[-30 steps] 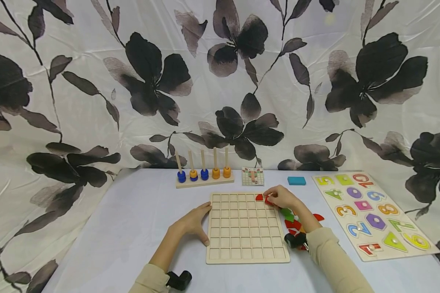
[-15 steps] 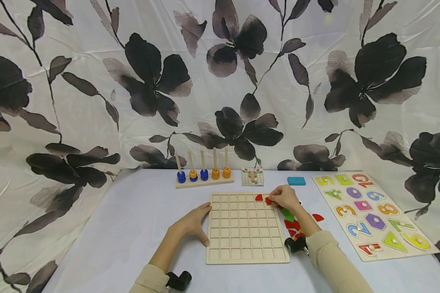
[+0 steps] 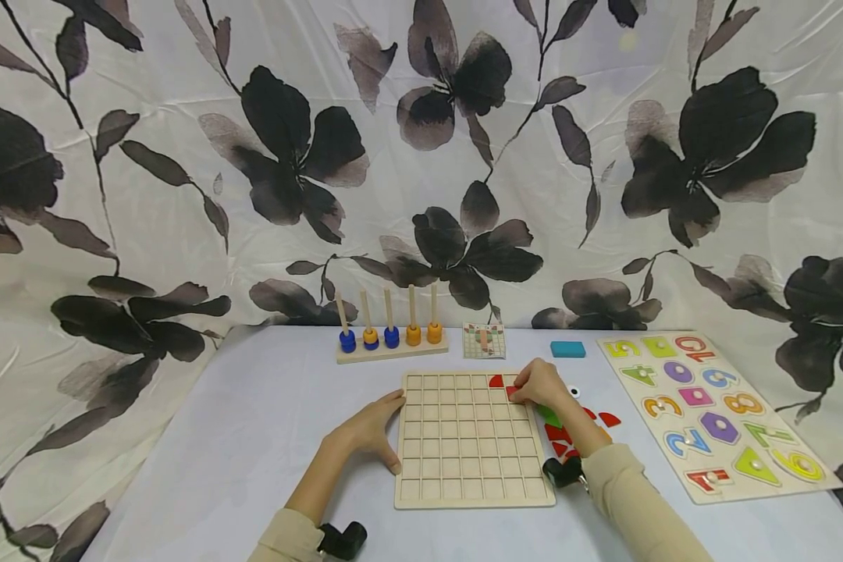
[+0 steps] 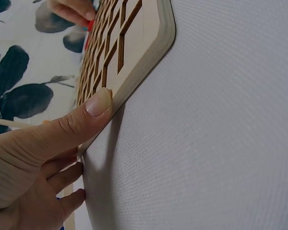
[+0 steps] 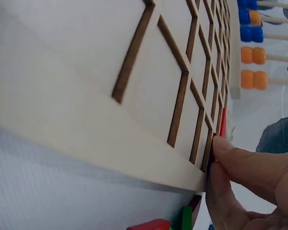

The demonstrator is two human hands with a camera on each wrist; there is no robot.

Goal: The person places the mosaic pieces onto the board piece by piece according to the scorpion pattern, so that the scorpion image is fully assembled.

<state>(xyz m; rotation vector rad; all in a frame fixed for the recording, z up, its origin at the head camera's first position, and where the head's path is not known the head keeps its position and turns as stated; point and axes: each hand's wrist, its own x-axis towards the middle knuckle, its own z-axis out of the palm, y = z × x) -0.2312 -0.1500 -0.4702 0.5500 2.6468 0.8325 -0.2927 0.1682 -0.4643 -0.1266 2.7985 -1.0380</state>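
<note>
A pale wooden board (image 3: 457,446) with a grid of square recesses lies on the white-covered table. At its left edge rests my left hand (image 3: 369,425), thumb and fingers spread apart; in the left wrist view the thumb (image 4: 81,120) touches the board's side. My right hand (image 3: 544,384) pinches a small red piece (image 3: 511,393) between thumb and fingertips, at the upper right cells of the grid. Fingers partly hide that piece. One red quarter-round piece (image 3: 496,381) sits in a top-row cell just left of it.
Loose red, green and orange pieces (image 3: 556,432) lie right of the board, partly under my right forearm. Behind stand a peg stacker (image 3: 393,354) with blue and orange beads, a pattern card (image 3: 485,341) and a teal block (image 3: 567,350). A number puzzle board (image 3: 720,414) lies far right.
My right hand has shifted slightly toward me with the red piece, at the grid's upper right. A round black-and-white piece now shows beside the wrist. My left hand stays put.
</note>
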